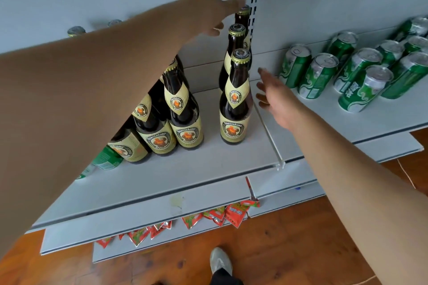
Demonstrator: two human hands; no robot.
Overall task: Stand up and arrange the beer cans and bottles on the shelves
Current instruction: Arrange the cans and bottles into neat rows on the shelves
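Floor: a shoe (220,261) on the wood floor (278,250), below a low shelf holding red snack packets (234,214).
Right hand: the right hand (275,97) reaches in with fingers spread and loose, holding nothing; it sits just right of the front upright bottle (235,104), near the clear divider (266,127), apart from the glass as far as I can tell.
Left-side bottles: a cluster of brown bottles (176,113) stands on the shelf (208,169), partly hidden under the left forearm; they look upright, but the hidden ones cannot be judged.
Green item: something green (106,157) shows at the arm's lower edge, seemingly lying down; too covered to name.
Column by divider: three bottles stand in a line, front to back, all upright.
Left hand: the left hand (208,7) is above and left of the rear bottle (243,18), fingers half curled, fingertips at or just beside its cap; contact cannot be confirmed, and it holds nothing that shows.
Cans: the green cans (347,71) right of the divider appear tipped and jumbled, well apart from the left hand, near the right.
Progress: bottles look largely done; the cans seem untouched, so I judge roughly half remains.
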